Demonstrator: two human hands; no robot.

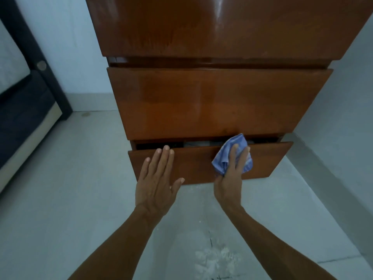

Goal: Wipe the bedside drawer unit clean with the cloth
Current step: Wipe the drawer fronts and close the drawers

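Observation:
A glossy brown wooden bedside drawer unit (218,102) stands in front of me against a pale wall. Its bottom drawer (268,158) is pulled out a little, and a dark gap with some contents shows above its front. My left hand (156,178) lies flat with fingers spread on the left part of that drawer front, holding nothing. My right hand (230,178) presses a crumpled blue-and-white cloth (235,146) against the drawer front, right of centre. The cloth's top corner reaches up to the gap.
A dark bed frame (30,49) with a pale mattress stands at the far left. Pale floor tiles (70,188) spread around the unit. A white scuffed patch (218,257) marks the floor between my forearms. The wall runs close along the right side.

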